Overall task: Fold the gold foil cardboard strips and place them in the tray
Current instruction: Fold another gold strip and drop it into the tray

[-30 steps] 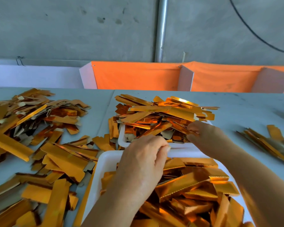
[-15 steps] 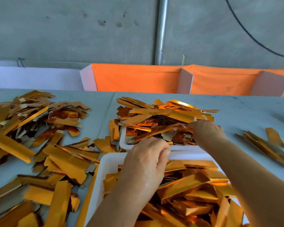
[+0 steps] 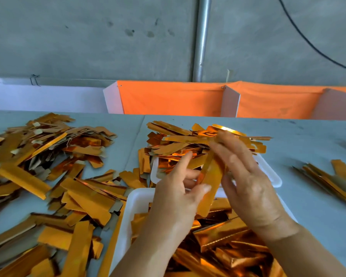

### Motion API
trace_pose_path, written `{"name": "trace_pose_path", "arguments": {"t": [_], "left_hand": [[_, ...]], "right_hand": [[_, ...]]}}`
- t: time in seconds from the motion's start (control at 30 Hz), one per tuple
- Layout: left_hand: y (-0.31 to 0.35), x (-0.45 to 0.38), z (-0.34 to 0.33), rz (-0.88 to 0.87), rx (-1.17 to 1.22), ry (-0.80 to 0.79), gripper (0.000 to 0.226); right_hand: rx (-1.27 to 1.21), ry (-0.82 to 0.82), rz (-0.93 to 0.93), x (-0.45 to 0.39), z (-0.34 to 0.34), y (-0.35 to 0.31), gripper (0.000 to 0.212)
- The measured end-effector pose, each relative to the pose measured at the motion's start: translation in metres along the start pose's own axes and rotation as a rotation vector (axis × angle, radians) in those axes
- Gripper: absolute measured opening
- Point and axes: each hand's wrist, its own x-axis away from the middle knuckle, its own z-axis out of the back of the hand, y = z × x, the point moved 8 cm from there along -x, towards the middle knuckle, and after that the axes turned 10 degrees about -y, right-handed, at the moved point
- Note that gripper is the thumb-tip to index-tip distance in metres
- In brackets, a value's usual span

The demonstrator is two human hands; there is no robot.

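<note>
Both hands hold one gold strip (image 3: 210,182) above near tray (image 3: 128,212). Left hand (image 3: 176,196) pinches bottom, right hand (image 3: 246,176) grips top. Fold step. Next: bend it, drop in tray.

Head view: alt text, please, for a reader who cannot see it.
Both hands, left hand and right hand, hold one gold foil strip above the near white tray of folded strips. More strips heap the far tray and the table.

strips (image 3: 224,242) in near tray (image 3: 128,212)
</note>
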Motion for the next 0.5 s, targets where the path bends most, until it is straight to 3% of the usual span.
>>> {"name": "trace_pose_path", "arguments": {"t": [0.07,0.2,0.37,0.5], "left_hand": [[-0.002,0.000,0.001,0.001,-0.055,-0.002,0.055],[-0.001,-0.001,0.004,-0.054,-0.213,0.031,0.040],[0.011,0.001,-0.004,-0.167,-0.379,0.031,0.039],[0.017,0.003,-0.013,-0.146,-0.566,0.043,0.060]], "right_hand": [[-0.128,0.091,-0.199,0.004,0.009,0.021,0.056],[-0.822,0.143,-0.586,0.018,0.002,0.062,0.035],[-1.057,0.091,-0.690,0.024,-0.014,0.073,0.024],[-1.061,0.084,-0.624,0.023,-0.015,0.067,0.022]]}}
